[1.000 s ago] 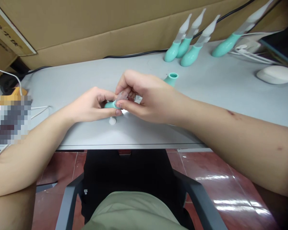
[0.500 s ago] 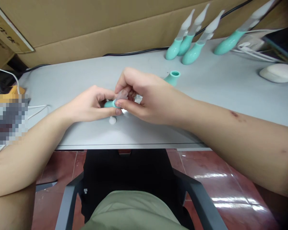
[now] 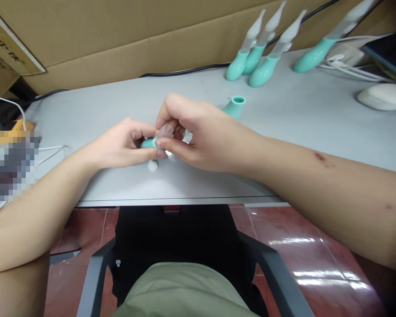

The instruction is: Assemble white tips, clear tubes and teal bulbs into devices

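My left hand (image 3: 127,143) is closed round a small teal bulb (image 3: 149,143) at the middle of the grey table (image 3: 102,110). My right hand (image 3: 198,132) pinches a clear plastic tip (image 3: 166,130) against the bulb's open end. Both hands meet just above the tabletop. A small white cap (image 3: 152,165) lies on the table right under them. A loose teal bulb (image 3: 233,107) stands behind my right hand, its mouth up.
Several finished teal-and-clear pieces (image 3: 251,55) lean against the cardboard wall (image 3: 119,44) at the back right. A white mouse (image 3: 383,96) and white cables (image 3: 350,70) lie at the far right. A black cable (image 3: 185,70) runs along the back. The table's front edge (image 3: 171,201) is near my chair.
Both hands stay joined on the bulb and tip. The view shifts slightly; the hands barely move.
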`<act>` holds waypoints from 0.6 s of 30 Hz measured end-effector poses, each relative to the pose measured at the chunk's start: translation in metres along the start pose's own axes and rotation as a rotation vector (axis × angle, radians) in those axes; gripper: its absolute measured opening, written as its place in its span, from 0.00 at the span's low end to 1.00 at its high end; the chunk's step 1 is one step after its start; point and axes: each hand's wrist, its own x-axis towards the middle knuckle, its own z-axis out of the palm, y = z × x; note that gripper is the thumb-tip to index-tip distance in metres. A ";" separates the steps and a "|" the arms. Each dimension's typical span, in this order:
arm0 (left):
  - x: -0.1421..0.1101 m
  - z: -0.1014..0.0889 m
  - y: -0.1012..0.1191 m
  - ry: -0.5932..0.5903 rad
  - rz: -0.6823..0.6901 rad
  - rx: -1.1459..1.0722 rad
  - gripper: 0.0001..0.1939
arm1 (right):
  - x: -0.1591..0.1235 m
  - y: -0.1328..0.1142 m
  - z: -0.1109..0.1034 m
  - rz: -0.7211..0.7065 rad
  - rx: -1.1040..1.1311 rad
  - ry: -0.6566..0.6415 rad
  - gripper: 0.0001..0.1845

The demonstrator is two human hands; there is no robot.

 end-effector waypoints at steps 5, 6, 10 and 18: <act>0.000 0.000 0.000 -0.005 -0.016 0.013 0.08 | 0.000 0.001 0.002 -0.032 0.009 0.007 0.12; 0.000 0.000 0.000 -0.003 -0.019 0.020 0.08 | 0.000 0.002 0.002 -0.031 0.011 0.007 0.12; 0.000 0.000 0.002 -0.005 -0.008 0.027 0.07 | 0.000 0.002 0.002 -0.021 0.041 -0.004 0.13; -0.001 0.000 0.002 0.023 -0.041 0.063 0.11 | -0.001 0.001 0.002 0.019 -0.036 0.018 0.14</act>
